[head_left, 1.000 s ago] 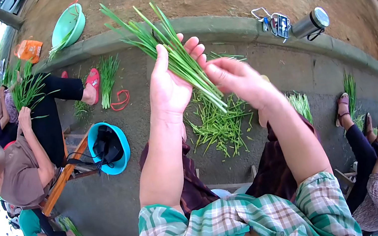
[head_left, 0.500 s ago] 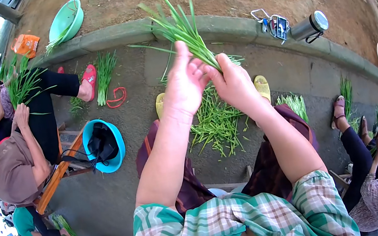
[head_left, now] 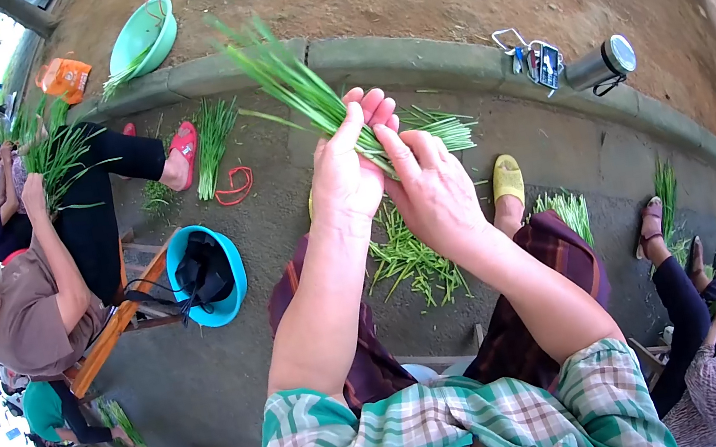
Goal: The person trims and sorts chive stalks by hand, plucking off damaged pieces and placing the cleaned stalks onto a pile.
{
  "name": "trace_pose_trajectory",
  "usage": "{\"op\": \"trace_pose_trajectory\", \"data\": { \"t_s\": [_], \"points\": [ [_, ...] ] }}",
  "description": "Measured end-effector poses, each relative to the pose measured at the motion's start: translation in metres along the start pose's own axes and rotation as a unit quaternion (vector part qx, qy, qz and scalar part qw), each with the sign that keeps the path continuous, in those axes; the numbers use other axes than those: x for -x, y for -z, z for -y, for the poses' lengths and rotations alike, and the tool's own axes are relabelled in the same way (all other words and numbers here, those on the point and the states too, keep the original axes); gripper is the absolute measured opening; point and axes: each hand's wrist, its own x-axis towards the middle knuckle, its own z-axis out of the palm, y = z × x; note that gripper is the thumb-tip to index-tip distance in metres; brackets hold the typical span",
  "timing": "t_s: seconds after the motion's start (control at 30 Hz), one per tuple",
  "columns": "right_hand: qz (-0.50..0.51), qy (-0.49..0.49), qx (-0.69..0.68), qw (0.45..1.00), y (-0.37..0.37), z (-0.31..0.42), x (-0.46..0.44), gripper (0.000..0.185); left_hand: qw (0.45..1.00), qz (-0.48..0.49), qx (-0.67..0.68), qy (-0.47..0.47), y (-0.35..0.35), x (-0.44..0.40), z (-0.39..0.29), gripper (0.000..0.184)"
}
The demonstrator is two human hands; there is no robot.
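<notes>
Hands together; stalks between

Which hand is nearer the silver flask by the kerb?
Right. In this view, the right hand is left of and below the flask; the left hand is farther left, at the green stalks.

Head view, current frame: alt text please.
A person's left hand holds a bunch of long green stems, the right hand at its lower end, above a pile of short green pieces on the ground. In the picture's left part, another person holds green stems near a blue basin; a metal flask sits at the curb.
</notes>
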Motion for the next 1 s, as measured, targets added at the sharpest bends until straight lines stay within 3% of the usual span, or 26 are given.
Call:
{"op": "trace_pose_trajectory", "data": {
  "t_s": [0.07,0.17,0.2,0.27,0.4,0.53,0.77,1.0],
  "points": [
    [0.012,-0.002,-0.048,0.999,0.010,-0.002,-0.002,0.061,0.998,0.049,-0.033,-0.016,-0.004,0.003,-0.004,0.030],
    [0.011,-0.067,-0.256,0.964,0.011,-0.008,-0.005,0.048,0.996,0.064,-0.057,-0.029,-0.010,0.006,-0.009,0.032],
    [0.012,-0.068,-0.256,0.964,0.009,-0.010,-0.006,0.048,0.995,0.067,-0.071,-0.035,-0.012,0.007,-0.010,0.033],
    [0.019,-0.171,-0.407,0.897,0.006,-0.013,-0.007,0.041,0.995,0.071,-0.069,-0.032,-0.012,0.006,-0.009,0.033],
    [0.003,-0.163,-0.335,0.928,0.007,-0.013,-0.008,0.027,0.993,0.072,-0.083,-0.036,-0.013,0.005,-0.007,0.034],
    [0.003,-0.249,-0.370,0.895,0.010,-0.011,-0.010,0.019,0.995,0.086,-0.036,-0.018,-0.013,0.005,-0.006,0.036],
    [-0.022,-0.278,-0.407,0.870,0.004,-0.017,-0.010,0.020,0.993,0.098,-0.051,-0.033,-0.015,0.008,-0.001,0.036],
    [-0.049,-0.322,-0.537,0.778,0.001,-0.019,-0.013,0.025,0.988,0.128,-0.070,-0.043,-0.013,0.009,0.000,0.043]
  ]
}}
